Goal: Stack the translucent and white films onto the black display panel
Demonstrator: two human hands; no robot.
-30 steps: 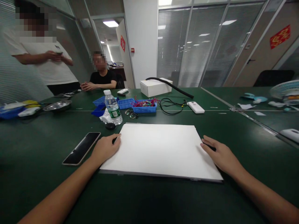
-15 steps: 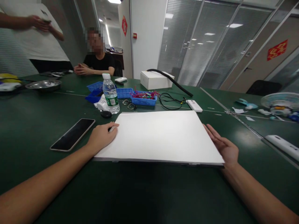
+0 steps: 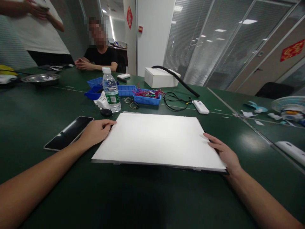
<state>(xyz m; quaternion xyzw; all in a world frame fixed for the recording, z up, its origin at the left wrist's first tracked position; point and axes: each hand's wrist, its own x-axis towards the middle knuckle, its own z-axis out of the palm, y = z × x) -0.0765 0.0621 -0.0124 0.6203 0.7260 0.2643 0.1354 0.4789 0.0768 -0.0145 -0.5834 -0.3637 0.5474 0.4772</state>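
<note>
At the far left of my view a standing person (image 3: 45, 33) holds a small thing, too blurred for me to name; below, a metal bowl (image 3: 35, 81) sits on the green desk (image 3: 147, 200); nearer me lies a phone (image 3: 69, 133), screen up, just beside my left hand (image 3: 95, 132); that hand is partly curled, fingertips touching the board's left edge; I cannot tell whether it grips. Beyond it a seated person (image 3: 101, 60) has both hands together on the desk; a black mouse (image 3: 106, 112) lies in front of an upright bottle (image 3: 111, 93); next come glasses (image 3: 133, 104), then a blue tray (image 3: 147, 100) of tangled wires. The white board (image 3: 157, 140) lies flat in the middle, between my two hands; behind it I see a white box (image 3: 160, 78) with a black tube (image 3: 182, 83) leaning over it, a looped cable (image 3: 175, 109) and a white gadget (image 3: 200, 107); my right hand (image 3: 225, 152) has its fingers loosely bent on the board's right edge; whether they clasp it I cannot tell; a round dish (image 3: 287, 102) stands far right.
</note>
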